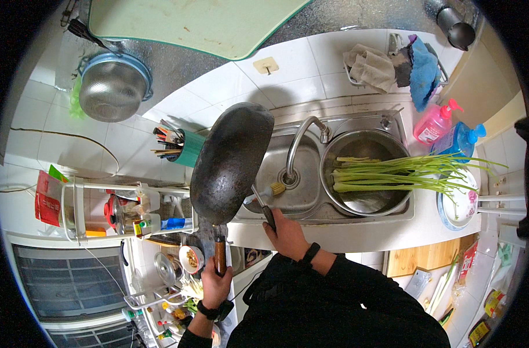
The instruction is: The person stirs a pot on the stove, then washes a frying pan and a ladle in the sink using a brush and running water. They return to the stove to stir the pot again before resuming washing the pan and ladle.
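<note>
My left hand [215, 282] grips the brown wooden handle [221, 259] of a blackened wok [231, 163]. The wok is tipped up with its dark underside towards me, beside and partly over the left sink basin [301, 202]. My right hand [288, 235] holds the black handle of a metal-shafted utensil [268, 215]; its far end is hidden behind the wok. Just beyond that hand, a yellow-bristled brush [276, 188] lies by the basin, partly hidden. A curved steel faucet [300, 139] arches over the basin.
To the right, green leafless-looking stalks [377, 176] lie across a large steel pot [364, 211]. Pink [431, 126] and blue [455, 141] pump bottles stand behind a plate [460, 213]. A green utensil holder [192, 148] and a white rack [125, 187] stand left.
</note>
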### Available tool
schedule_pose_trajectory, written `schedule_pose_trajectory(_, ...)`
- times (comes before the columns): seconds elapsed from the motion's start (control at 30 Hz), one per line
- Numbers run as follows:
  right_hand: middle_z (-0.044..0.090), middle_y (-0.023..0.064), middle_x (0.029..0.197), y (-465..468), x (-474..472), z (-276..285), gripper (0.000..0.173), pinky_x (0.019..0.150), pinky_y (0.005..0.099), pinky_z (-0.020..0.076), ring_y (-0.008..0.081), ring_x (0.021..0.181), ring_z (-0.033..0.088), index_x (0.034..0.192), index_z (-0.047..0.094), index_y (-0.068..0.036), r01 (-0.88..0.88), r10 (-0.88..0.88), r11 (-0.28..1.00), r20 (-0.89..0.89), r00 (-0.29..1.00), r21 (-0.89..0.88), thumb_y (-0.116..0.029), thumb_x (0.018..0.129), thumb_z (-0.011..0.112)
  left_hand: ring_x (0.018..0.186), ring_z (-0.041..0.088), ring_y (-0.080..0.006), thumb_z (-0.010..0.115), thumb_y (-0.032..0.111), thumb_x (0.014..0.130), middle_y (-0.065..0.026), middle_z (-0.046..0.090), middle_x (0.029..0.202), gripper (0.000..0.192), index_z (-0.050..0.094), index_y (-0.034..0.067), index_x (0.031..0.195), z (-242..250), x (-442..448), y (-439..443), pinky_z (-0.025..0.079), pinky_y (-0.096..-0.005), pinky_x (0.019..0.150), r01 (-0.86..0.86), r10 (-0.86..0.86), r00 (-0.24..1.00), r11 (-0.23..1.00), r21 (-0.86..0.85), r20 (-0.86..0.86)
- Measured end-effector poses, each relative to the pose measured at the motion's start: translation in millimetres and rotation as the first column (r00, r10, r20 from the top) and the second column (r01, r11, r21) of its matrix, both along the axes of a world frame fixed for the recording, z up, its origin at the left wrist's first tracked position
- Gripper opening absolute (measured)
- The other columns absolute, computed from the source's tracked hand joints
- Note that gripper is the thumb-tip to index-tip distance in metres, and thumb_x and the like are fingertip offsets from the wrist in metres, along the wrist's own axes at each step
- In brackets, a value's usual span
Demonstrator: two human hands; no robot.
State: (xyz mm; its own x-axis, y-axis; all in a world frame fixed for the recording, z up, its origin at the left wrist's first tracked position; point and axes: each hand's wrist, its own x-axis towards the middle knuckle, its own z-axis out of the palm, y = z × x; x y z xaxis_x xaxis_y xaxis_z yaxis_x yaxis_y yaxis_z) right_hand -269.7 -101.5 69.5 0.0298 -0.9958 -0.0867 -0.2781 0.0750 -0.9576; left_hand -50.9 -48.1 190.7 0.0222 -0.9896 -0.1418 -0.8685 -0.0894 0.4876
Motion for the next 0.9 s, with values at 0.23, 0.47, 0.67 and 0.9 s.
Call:
schedule_pose_trajectory(0.23,0.061,0.0244,0.068,-1,-3,1,0.037,0.057,0.0544,0.0459,0.0464,0.065,0.06,0.119,0.043,0.0,-0.009,0.009,1.0,0.013,1.0,-0.019,-0.022,0.094,0.06,0.059,0.05,-0.0211,0.068,0.004,0.08,-0.0135,0.053,0.067,0.022,0.054,-0.001,0.095,6,-8,-1,0.045,-0.0341,0.059,0.004,-0.005,1.0,1.0,-0.03,-0.024)
schedule_pose_trajectory(0.47,0.061,0.0233,0.067,-2,-5,0,0.038,0.055,0.0532,0.0458,0.0448,0.062,0.061,0.119,0.042,0.0,-0.002,0.002,0.998,0.008,1.0,-0.068,-0.023,0.094,0.06,0.06,0.05,-0.023,0.068,0.005,0.08,-0.0141,0.052,0.067,0.022,0.052,-0.001,0.094,10,-11,0,0.045,-0.0352,0.06,-0.028,0.028,1.0,1.0,0.002,-0.007)
schedule_pose_trajectory(0.67,0.061,0.0233,0.068,-3,-6,-1,0.038,0.054,0.0525,0.0461,0.0441,0.063,0.062,0.12,0.042,0.0,-0.001,0.002,0.998,0.01,1.0,-0.067,-0.022,0.094,0.06,0.061,0.052,-0.0227,0.068,0.006,0.08,-0.0153,0.054,0.068,0.023,0.052,0.0,0.095,6,-8,0,0.046,-0.0351,0.06,-0.024,0.024,1.0,1.0,-0.002,0.01)
schedule_pose_trajectory(0.9,0.061,0.0225,0.067,-5,-6,3,0.036,0.055,0.0525,0.0459,0.044,0.063,0.061,0.117,0.044,0.0,-0.022,0.023,0.998,0.021,1.0,-0.053,-0.022,0.094,0.06,0.059,0.053,-0.0244,0.069,0.006,0.08,-0.016,0.055,0.069,0.025,0.053,-0.001,0.098,7,-8,2,0.047,-0.0359,0.06,-0.018,0.018,1.0,1.0,-0.017,0.002)
